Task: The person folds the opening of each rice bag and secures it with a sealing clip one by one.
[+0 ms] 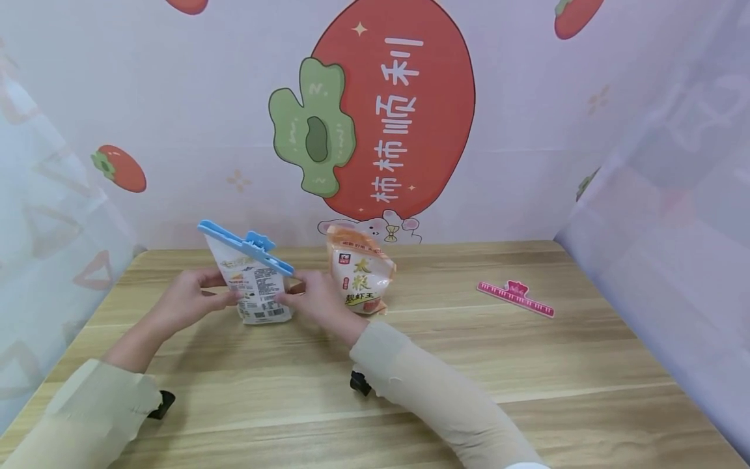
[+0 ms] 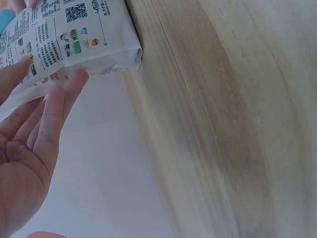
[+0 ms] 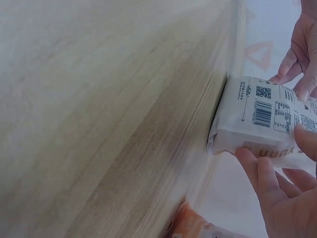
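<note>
A white printed food bag [image 1: 260, 299] stands near the back left of the table, leaning slightly, its top edge held in a long blue bag clip [image 1: 249, 249] that slants down to the right. My left hand [image 1: 186, 298] holds the bag's left side, thumb on the printed face and fingers along the side. From the right, my right hand [image 1: 322, 299] grips the opposite side just under the clip's lower end. In the right wrist view, the bag's barcode face [image 3: 247, 111] lies between both hands; its bottom sits at the tabletop.
An orange and white food bag [image 1: 362, 277] stands upright just right of my right hand. Farther right, a pink bag clip [image 1: 517, 299] with a piano-key pattern lies on the wooden table [image 1: 469, 365]. A printed cloth backdrop [image 1: 205, 130] rises behind and at both sides.
</note>
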The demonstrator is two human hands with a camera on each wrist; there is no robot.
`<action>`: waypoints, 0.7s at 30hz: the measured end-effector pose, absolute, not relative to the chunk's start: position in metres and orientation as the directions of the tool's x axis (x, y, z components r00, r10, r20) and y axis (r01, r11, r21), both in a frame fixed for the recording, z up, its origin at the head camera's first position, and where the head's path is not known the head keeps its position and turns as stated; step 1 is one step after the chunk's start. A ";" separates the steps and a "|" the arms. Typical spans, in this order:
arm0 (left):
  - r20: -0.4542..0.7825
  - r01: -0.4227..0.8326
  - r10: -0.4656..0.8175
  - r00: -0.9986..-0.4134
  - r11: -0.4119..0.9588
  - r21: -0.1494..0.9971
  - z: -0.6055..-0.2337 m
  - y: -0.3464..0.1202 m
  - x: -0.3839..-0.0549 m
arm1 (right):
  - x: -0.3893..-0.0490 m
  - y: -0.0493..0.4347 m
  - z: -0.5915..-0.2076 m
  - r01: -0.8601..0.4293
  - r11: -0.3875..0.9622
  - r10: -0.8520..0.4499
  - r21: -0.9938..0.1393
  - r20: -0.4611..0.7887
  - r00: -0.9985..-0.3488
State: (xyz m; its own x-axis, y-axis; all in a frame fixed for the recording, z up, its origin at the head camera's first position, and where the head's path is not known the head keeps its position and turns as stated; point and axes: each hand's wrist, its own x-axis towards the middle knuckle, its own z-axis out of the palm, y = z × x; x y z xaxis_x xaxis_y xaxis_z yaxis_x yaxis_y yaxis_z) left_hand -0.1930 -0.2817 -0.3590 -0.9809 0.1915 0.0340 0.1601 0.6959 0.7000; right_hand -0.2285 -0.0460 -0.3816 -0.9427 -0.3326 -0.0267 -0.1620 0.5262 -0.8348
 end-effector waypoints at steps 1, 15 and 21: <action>0.037 0.162 0.191 -0.981 0.698 0.698 -0.359 -0.282 -0.193 | -0.228 -0.046 -0.381 -0.161 0.524 -0.335 -0.836 -0.028 -0.942; 0.088 0.213 0.210 -0.974 0.701 0.680 -0.359 -0.282 -0.188 | -0.226 -0.041 -0.376 -0.205 0.546 -0.389 -0.812 -0.029 -0.921; 0.095 0.229 0.228 -0.969 0.690 0.687 -0.360 -0.281 -0.184 | -0.223 -0.037 -0.373 -0.226 0.540 -0.430 -0.810 -0.035 -0.902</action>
